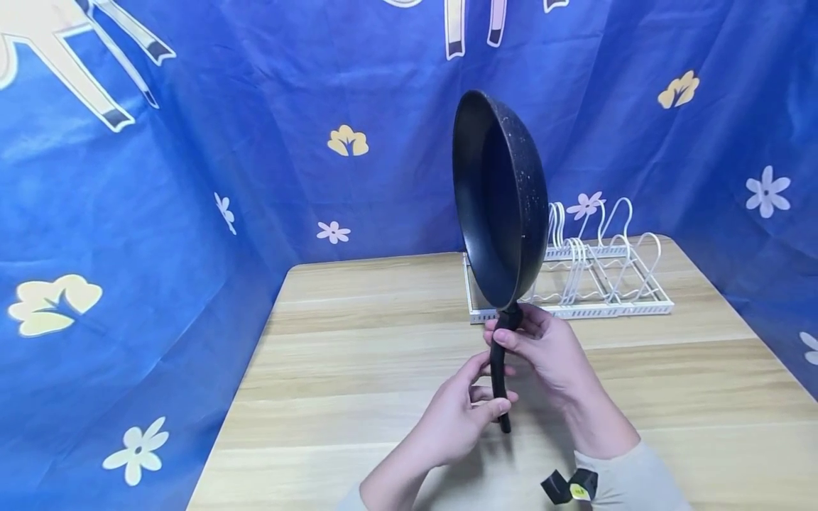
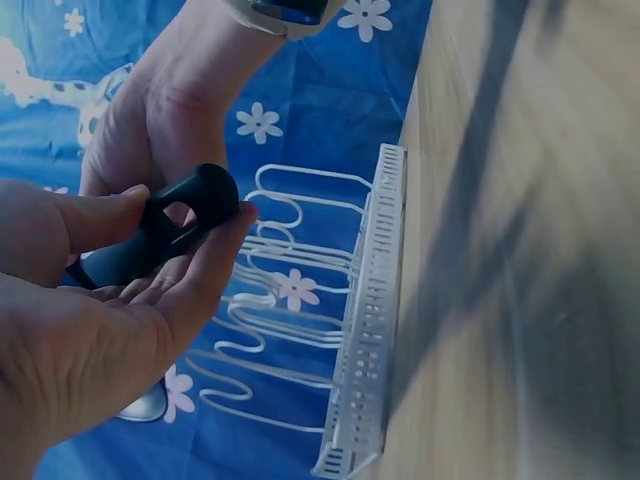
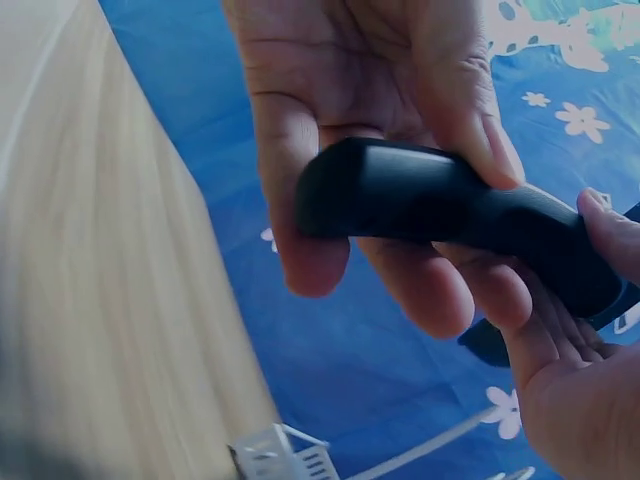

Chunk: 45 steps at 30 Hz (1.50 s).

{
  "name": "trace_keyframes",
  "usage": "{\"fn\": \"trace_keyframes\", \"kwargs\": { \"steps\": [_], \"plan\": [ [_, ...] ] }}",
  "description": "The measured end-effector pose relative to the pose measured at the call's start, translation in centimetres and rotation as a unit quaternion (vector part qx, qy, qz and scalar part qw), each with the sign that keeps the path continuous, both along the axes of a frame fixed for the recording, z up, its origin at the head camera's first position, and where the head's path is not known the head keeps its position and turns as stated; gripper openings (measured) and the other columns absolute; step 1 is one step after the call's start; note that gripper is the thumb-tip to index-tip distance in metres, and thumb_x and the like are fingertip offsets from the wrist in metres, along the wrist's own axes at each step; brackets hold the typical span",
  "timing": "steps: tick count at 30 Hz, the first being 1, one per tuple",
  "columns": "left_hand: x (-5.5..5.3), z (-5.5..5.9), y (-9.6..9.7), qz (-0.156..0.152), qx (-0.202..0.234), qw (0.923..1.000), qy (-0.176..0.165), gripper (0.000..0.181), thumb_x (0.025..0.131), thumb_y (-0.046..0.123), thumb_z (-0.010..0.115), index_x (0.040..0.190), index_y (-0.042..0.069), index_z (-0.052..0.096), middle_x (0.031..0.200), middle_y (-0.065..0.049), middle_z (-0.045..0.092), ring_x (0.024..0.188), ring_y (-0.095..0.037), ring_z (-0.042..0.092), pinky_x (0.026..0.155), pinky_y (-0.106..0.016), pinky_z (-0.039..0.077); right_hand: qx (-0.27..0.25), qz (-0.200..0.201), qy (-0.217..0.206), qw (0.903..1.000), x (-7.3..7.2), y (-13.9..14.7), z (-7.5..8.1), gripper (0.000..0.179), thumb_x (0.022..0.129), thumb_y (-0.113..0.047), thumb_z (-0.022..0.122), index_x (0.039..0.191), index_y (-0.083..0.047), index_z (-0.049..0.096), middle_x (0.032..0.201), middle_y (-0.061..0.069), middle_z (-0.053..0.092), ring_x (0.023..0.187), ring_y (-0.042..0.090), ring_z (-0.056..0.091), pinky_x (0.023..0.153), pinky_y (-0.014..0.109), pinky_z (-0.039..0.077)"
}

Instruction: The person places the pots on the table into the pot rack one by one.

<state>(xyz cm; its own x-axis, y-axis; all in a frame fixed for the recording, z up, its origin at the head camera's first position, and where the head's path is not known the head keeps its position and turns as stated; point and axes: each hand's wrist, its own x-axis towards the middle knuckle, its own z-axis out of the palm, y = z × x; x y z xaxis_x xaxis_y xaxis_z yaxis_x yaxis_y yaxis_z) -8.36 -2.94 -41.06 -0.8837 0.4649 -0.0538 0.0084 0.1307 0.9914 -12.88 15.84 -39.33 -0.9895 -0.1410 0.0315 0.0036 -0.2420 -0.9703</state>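
A black frying pan (image 1: 530, 191) is held upright on edge above the table, its hollow side facing left and its handle (image 1: 499, 376) pointing down. Low on the handle, my left hand (image 1: 456, 411) grips between thumb and fingers. My right hand (image 1: 552, 351) pinches the handle higher up, right below the pan body. The left wrist view shows the handle's end, with a hanging hole (image 2: 178, 214). From the right wrist, the curved handle (image 3: 440, 195) crosses the fingers of both hands.
Behind the pan stands a white wire rack (image 1: 575, 311) with upright loops, partly hidden by it. The wooden table (image 1: 358, 341) meets a blue patterned cloth (image 1: 383, 191) at the back and sides. A small black device (image 1: 570, 487) sits by the right sleeve.
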Motion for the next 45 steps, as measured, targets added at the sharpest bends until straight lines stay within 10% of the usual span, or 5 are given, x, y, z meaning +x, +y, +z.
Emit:
{"fn": "trace_keyframes", "kwargs": {
  "steps": [22,45],
  "plan": [
    [-3.2,0.9,3.2,-0.057,0.044,0.9971,-0.025,0.067,0.103,-0.003,0.068,0.162,0.022,0.048,0.154,-0.006,0.063,0.12,-0.028,0.077,0.087,-0.023,0.066,0.012,-0.086,0.009,0.9962,-0.8,2.8,1.2,0.027,0.096,0.004,0.077,0.117,-0.004,0.062,0.097,-0.006,0.083,0.094,0.009,0.082,0.093,0.022,0.065],
    [-4.5,-2.4,3.0,-0.061,0.096,0.9855,-0.126,0.061,0.103,-0.006,0.064,0.16,0.009,0.049,0.157,-0.017,0.059,0.119,-0.038,0.076,0.089,-0.037,0.07,0.044,-0.083,-0.083,0.9922,-3.0,2.3,-2.8,0.016,0.099,-0.003,0.077,0.1,-0.013,0.065,0.083,-0.01,0.079,0.079,0.007,0.077,0.08,0.021,0.063]
  ]
}}
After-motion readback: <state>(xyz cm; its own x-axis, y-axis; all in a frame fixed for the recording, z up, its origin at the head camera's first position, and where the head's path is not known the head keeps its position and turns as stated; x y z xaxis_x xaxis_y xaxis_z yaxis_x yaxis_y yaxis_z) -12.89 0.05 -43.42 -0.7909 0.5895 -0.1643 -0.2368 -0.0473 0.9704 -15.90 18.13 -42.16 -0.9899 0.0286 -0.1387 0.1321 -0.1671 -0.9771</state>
